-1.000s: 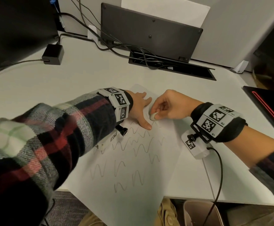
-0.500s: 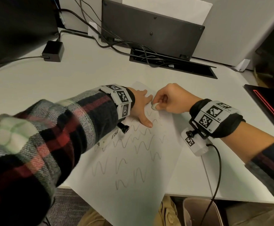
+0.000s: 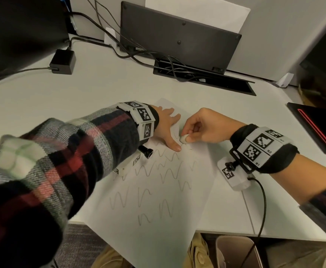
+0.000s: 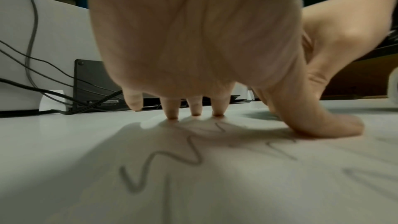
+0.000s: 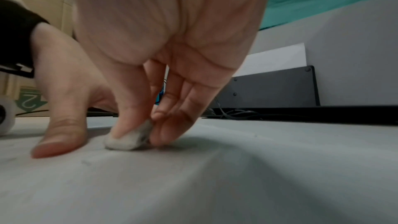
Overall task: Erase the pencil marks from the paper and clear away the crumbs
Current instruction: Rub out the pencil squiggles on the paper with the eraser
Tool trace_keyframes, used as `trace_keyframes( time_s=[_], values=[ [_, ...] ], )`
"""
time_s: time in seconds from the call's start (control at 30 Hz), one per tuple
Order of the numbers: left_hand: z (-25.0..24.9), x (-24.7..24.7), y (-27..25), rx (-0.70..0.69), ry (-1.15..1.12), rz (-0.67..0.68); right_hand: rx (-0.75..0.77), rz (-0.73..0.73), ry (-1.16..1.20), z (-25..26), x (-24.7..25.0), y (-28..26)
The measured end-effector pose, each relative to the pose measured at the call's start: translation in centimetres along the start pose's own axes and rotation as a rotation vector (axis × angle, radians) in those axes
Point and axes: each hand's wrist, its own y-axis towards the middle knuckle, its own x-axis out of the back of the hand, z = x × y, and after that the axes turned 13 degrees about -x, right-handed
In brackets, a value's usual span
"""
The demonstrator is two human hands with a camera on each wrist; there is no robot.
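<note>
A white sheet of paper (image 3: 158,229) lies on the desk with several wavy pencil marks (image 3: 169,171) across its middle and near part. My left hand (image 3: 166,130) lies spread on the paper's far corner, fingertips (image 4: 217,113) and thumb pressing it down. My right hand (image 3: 199,128) pinches a small white eraser (image 3: 183,138) between thumb and fingers, its underside on the paper just right of my left thumb. The right wrist view shows the eraser (image 5: 129,138) flat on the sheet, with a few tiny crumbs (image 5: 86,162) beside it.
A black keyboard (image 3: 177,37) leans against the back wall above a cable slot (image 3: 202,78) full of wires. A power brick (image 3: 63,61) sits at far left. A black device with a red line (image 3: 317,130) lies at right. A bin (image 3: 235,252) stands below the desk edge.
My right hand has carried the eraser back and forth over the paper beside my left thumb, ending a little nearer to me. My left hand has stayed pressed on the paper.
</note>
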Motion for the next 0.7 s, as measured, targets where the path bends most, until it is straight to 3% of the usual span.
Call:
trace_keyframes(
  time_s=[0.13,0.27,0.43,0.6,0.7],
  values=[
    [1.1,0.5,-0.6,-0.050,-0.047,-0.021,-0.011,0.022,-0.034,0.1,0.7,0.7],
    [1.4,0.2,-0.8,-0.060,-0.059,-0.017,-0.036,-0.102,-0.050,0.4,1.0,1.7],
    [0.9,-0.1,-0.4,-0.035,-0.018,-0.018,-0.037,-0.134,-0.108,0.7,0.5,2.1],
    [0.8,-0.1,-0.3,-0.025,0.000,0.001,0.000,0.031,-0.020,1.2,-0.2,0.6],
    [0.7,-0.2,-0.3,-0.019,0.033,-0.001,-0.002,-0.014,-0.030,1.0,-0.3,0.8]
  ],
)
